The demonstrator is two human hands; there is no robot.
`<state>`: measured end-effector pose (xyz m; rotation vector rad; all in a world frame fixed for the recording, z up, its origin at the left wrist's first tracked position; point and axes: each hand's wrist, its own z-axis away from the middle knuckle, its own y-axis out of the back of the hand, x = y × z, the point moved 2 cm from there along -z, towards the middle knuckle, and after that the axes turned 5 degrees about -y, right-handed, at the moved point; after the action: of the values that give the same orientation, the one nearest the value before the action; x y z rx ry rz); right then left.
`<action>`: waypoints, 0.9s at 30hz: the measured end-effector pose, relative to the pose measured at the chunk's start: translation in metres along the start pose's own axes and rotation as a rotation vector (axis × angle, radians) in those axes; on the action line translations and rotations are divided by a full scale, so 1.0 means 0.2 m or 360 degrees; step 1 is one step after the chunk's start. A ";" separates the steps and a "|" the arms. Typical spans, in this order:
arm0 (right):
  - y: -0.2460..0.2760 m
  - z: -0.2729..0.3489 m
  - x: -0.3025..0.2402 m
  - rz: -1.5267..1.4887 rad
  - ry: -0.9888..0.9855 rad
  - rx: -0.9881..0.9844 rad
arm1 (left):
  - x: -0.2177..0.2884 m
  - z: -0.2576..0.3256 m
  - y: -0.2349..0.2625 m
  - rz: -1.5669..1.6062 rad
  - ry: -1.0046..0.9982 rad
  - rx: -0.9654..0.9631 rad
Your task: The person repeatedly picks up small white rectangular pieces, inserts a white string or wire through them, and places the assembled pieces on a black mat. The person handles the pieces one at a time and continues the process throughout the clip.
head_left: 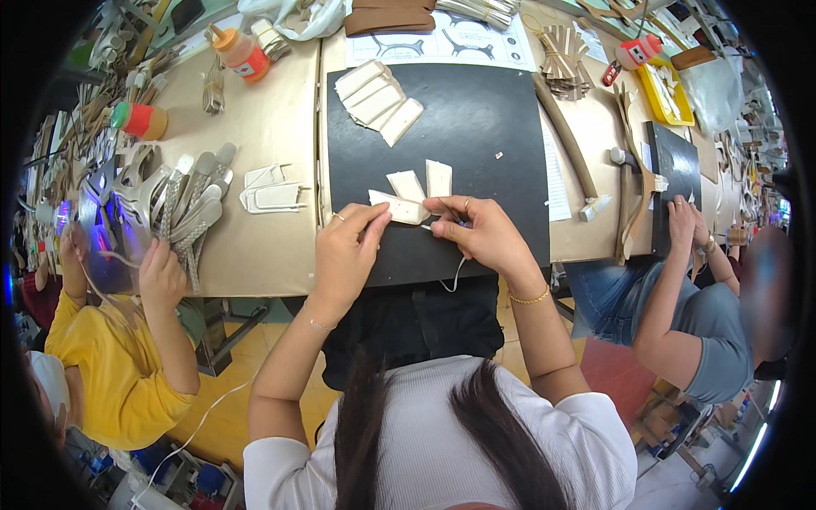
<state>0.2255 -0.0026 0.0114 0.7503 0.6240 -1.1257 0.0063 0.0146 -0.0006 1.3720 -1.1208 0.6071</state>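
My left hand [348, 246] is closed, thumb and forefinger pinching the left end of a small cream padded piece [396, 206] low over a black board [501, 110]. At its right end, my right hand [486, 234] is closed with the fingertips together. A thin white cord [456, 274] hangs below that hand and seems to run into its grip; the fingers partly hide what they hold. Just beyond my hands lie two more cream pieces, one slanted [406, 184] and one upright [439, 178]. Farther off, several cream pieces [374, 95] overlap in a fanned group.
Left of the board is a small stack of cream straps [272, 189]. Glue bottles [240, 55] stand at the back left. To the right lie a wooden-handled hammer [625, 195] and a long rod [565, 136]. People work on both sides, a yellow sleeve [174, 395] at left.
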 end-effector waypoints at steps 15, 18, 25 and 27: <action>0.11 -0.02 -0.08 0.0803 0.0467 0.0203 | -0.02 0.14 0.18 -0.0310 0.0162 -0.0083; 0.12 -0.01 -0.11 0.0674 0.0512 0.0272 | 0.01 0.13 0.16 -0.0706 -0.0232 -0.0136; 0.05 0.12 -0.16 -0.0247 0.0240 -0.0182 | 0.14 0.09 0.00 -0.0012 -0.0103 -0.0103; 0.02 0.14 -0.17 -0.0253 0.0184 -0.0160 | 0.15 0.06 -0.01 0.0120 -0.0014 -0.0202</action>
<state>0.2202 -0.0054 0.0552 0.6919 0.8438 -1.1924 0.0169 -0.0051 0.0223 1.2290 -1.2022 0.5745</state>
